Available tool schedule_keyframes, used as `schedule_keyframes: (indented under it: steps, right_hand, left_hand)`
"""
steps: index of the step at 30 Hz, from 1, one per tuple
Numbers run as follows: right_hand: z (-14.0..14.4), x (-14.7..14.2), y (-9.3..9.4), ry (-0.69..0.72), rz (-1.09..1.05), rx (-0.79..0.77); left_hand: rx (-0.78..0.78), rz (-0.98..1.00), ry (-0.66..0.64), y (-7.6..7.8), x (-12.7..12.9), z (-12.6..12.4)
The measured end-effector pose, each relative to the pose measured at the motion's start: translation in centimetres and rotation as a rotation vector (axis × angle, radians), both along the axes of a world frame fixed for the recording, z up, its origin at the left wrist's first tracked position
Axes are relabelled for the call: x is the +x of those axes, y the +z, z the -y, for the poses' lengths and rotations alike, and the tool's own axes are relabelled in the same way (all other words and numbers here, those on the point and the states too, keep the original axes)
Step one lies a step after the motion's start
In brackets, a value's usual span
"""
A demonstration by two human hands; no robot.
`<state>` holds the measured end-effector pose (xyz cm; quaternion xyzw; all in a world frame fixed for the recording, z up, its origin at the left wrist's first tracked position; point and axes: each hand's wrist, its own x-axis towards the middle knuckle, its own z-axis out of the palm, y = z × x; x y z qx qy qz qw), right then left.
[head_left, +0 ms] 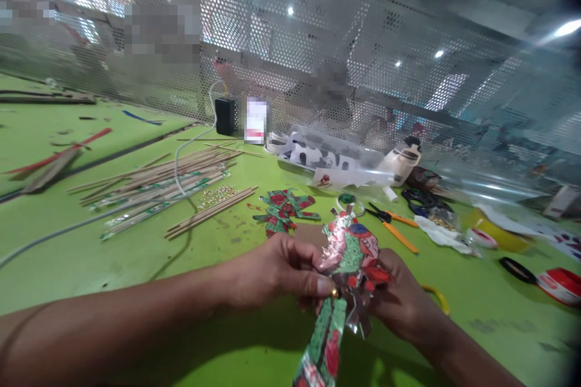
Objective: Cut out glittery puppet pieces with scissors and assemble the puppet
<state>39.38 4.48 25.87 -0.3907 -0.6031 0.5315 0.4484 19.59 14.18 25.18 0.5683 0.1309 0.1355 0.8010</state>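
My left hand (297,272) pinches a glossy green and red cut-out puppet (350,254), its thumb beside a small gold bead (334,293) at a joint. From that joint a long green and red strip (323,341) hangs toward me. Behind the puppet's right side, my right hand (406,296) is closed on it, with most fingertips hidden. Several similar cut-out pieces (285,208) lie on the green table just beyond my left hand. Orange-handled pliers (394,224) lie to the right of them.
Bundled wooden sticks (211,213) and scattered gold beads (218,195) lie left. A white cable (177,163) crosses the table (149,272). At the back stand a black box (224,116), lit phone (256,121) and white bottle (399,160). Tape rolls (560,284) lie right, before a perforated screen (281,42).
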Motion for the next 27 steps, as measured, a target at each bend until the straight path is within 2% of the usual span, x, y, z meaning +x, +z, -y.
schedule_keyframes:
  steps: [6, 9, 12, 16, 21, 24, 27]
  right_hand:
    - [1.0, 0.2, 1.0, -0.007, 0.166, 0.108]
    - [1.2, 0.6, 0.9, -0.031, 0.244, 0.173]
    - [1.2, 0.8, 0.5, -0.085, 0.273, 0.159]
    - [0.6, 0.7, 0.2, -0.076, 0.144, 0.044]
    - [0.1, 0.1, 0.6, 0.042, -0.064, 0.002]
    - [0.2, -0.5, 0.1, -0.032, -0.121, -0.009]
    - [0.2, -0.9, -0.6, -0.153, -0.041, 0.008]
  left_hand:
    - [-0.07, -0.025, -0.073, 0.7, -0.1, 0.5]
    - [-0.056, -0.026, -0.077, 0.7, -0.1, 0.5]
    - [-0.016, 0.028, -0.055, 0.4, -0.1, 0.4]
    - [0.039, 0.092, -0.018, -0.1, 0.0, 0.2]
    - [0.033, 0.118, 0.025, -0.2, 0.3, 0.3]
    - [0.06, 0.14, 0.041, -0.3, 0.5, 0.6]
    - [0.073, 0.165, 0.089, -0.6, 0.7, 1.0]
